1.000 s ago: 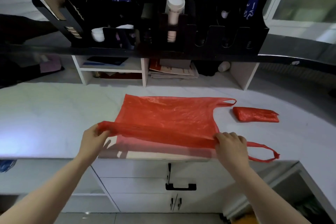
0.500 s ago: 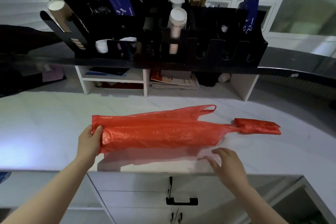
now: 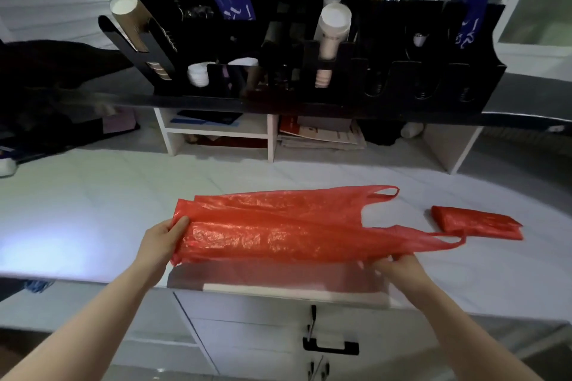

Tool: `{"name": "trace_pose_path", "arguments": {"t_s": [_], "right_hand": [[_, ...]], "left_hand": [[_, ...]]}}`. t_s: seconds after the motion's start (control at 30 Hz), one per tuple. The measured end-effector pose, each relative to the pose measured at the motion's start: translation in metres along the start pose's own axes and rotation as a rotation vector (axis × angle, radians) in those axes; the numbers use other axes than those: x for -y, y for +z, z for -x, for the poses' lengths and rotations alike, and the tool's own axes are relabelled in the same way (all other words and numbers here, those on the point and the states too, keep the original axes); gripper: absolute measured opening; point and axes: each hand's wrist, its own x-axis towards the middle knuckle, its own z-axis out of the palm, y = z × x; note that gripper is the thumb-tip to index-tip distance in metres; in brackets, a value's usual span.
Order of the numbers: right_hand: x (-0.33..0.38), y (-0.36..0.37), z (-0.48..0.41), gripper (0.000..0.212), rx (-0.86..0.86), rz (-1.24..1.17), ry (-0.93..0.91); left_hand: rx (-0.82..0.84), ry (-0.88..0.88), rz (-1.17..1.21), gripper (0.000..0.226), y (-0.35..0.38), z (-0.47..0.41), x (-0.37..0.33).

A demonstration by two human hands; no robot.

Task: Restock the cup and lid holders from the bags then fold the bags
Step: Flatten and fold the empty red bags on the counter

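Note:
A red plastic bag (image 3: 278, 226) lies folded lengthwise on the white counter (image 3: 77, 201). My left hand (image 3: 162, 240) grips its bottom end at the left. My right hand (image 3: 399, 266) pinches the near edge by the handle loops at the right. A second red bag (image 3: 476, 223), folded small, rests to the right, with one handle loop of the first bag reaching it. The black cup and lid holder (image 3: 309, 49) stands on the raised shelf behind, with stacks of paper cups (image 3: 332, 31) and lids in its slots.
Under the raised shelf are white cubbies (image 3: 216, 133) with papers and boxes. A drawer with a black handle (image 3: 330, 346) sits below the counter's front edge. Dark objects lie at the far left of the counter.
The bag's near edge was folded over onto the far half. My right hand let go, then took hold of the near right edge again. The left hand kept its grip.

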Motion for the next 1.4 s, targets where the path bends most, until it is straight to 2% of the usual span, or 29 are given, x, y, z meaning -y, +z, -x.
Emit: {"name": "trace_pose_path", "arguments": {"t_s": [0.1,0.2,0.27,0.33,0.4,0.47,0.5,0.57,0.7,0.8,0.93,1.07,1.2,1.27,1.4], "right_hand": [[-0.002,-0.004,-0.003,0.01,0.005,0.096,0.004],[-0.008,-0.003,-0.005,0.024,-0.068,0.282,-0.03],[-0.017,-0.003,-0.004,0.029,-0.092,0.305,0.001],[-0.027,-0.006,-0.003,0.03,-0.106,0.3,0.052],[-0.036,-0.01,0.0,0.024,-0.072,0.298,0.097],[-0.041,-0.011,0.002,0.016,-0.031,0.223,0.126],[-0.041,-0.011,0.003,0.015,-0.023,0.174,0.132],[-0.039,-0.012,0.003,0.019,-0.027,0.104,0.13],[-0.037,-0.011,0.003,0.018,-0.049,0.157,0.133],[-0.038,-0.008,0.005,0.024,-0.133,0.253,0.114],[-0.035,-0.012,0.009,0.03,-0.236,0.203,0.008],[-0.034,-0.019,0.007,0.029,-0.274,0.143,-0.001],[-0.053,-0.021,0.014,0.026,-0.189,0.227,0.023],[-0.061,-0.023,0.018,0.024,-0.156,0.228,0.034],[-0.058,-0.024,0.015,0.023,-0.174,0.253,0.032]], "left_hand": [[-0.061,0.031,-0.017,0.039,0.001,-0.002,0.002],[-0.07,0.061,-0.063,0.055,-0.002,-0.002,0.002],[-0.044,0.096,-0.159,0.059,-0.004,0.002,0.001],[0.068,0.121,-0.204,0.052,-0.005,0.009,0.004],[0.226,0.047,-0.079,0.05,-0.004,0.017,0.016],[0.3,0.009,-0.057,0.031,-0.003,0.023,0.026],[0.339,0.016,-0.093,0.019,-0.003,0.026,0.029],[0.399,0.048,-0.2,0.009,-0.003,0.028,0.031],[0.31,0.126,-0.4,0.014,0.0,0.029,0.024],[0.249,0.175,-0.382,0.014,-0.001,0.03,0.017],[0.147,0.3,-0.365,0.012,-0.005,0.03,0.007],[0.172,0.223,-0.301,0.007,-0.007,0.027,0.008],[0.179,0.116,-0.237,0.018,-0.002,0.028,0.031],[0.121,0.125,-0.265,0.023,0.001,0.028,0.04],[0.073,0.167,-0.28,0.015,0.005,0.028,0.036]]}}
